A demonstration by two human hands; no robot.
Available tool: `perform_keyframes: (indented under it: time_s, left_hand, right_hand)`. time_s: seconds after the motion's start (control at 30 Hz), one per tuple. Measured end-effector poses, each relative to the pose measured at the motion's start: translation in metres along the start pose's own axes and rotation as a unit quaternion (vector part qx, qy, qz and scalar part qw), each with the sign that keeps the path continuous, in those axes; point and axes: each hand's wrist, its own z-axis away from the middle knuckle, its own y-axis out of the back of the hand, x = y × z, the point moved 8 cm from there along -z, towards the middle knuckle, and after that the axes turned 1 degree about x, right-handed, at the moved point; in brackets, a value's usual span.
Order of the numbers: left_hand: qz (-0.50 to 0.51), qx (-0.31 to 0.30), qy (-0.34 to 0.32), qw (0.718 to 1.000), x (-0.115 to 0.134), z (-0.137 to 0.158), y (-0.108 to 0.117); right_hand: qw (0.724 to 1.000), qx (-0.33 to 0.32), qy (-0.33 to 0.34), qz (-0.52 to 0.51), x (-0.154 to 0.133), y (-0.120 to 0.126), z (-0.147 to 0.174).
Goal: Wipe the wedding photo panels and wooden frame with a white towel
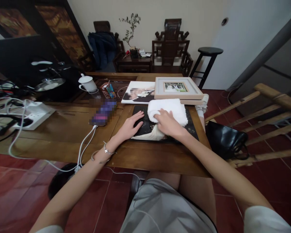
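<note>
A folded white towel (178, 111) lies on a dark, flat panel (190, 121) near the table's front edge. My right hand (167, 123) presses on the towel's left part, with its fingers curled into the cloth. Under that hand a pale, cream-coloured patch (151, 134) shows on the panel; whether it is cloth or part of the surface, I cannot tell. My left hand (132, 124) rests at the panel's left edge, fingers stretched out and holding nothing.
Behind the panel are a framed picture (196, 87) and a white-edged print (128, 94). A phone (103, 113) with a white cable, a juice box (108, 89), a lidded white cup (87, 83) and a power strip (36, 113) stand leftward. A wooden chair (264, 94) is at right.
</note>
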Motion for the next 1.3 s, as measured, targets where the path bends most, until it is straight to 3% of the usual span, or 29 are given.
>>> perform_keyframes:
  time_s: [0.27, 0.43, 0.6, 0.87, 1.03, 1.17, 1.3]
  left_hand:
    - [-0.010, 0.008, -0.011, 1.000, 0.001, 0.000, 0.000]
    - [-0.023, 0.011, -0.012, 1.000, 0.000, 0.001, 0.000]
    - [-0.049, -0.006, 0.021, 0.999, -0.008, 0.002, -0.002]
    - [-0.035, -0.010, 0.034, 0.999, -0.017, 0.002, -0.006]
    - [-0.017, -0.047, 0.036, 0.998, -0.026, 0.006, -0.013]
    - [-0.012, -0.059, 0.045, 0.997, -0.031, 0.008, -0.014]
    - [-0.012, -0.068, 0.046, 0.997, -0.031, 0.008, -0.016]
  right_hand:
    - [0.998, -0.053, 0.043, 0.001, -0.048, -0.021, 0.088]
    - [0.994, -0.091, 0.062, -0.019, -0.062, -0.018, 0.114]
    - [0.995, -0.084, 0.052, -0.018, -0.046, -0.015, 0.095]
    - [1.000, -0.019, 0.011, -0.009, 0.001, -0.011, 0.017]
    - [0.999, 0.031, -0.006, 0.008, 0.005, -0.012, -0.019]
    - [1.000, 0.023, 0.000, 0.017, -0.015, -0.019, -0.011]
    - [0.999, 0.001, 0.049, 0.006, -0.046, -0.025, 0.030]
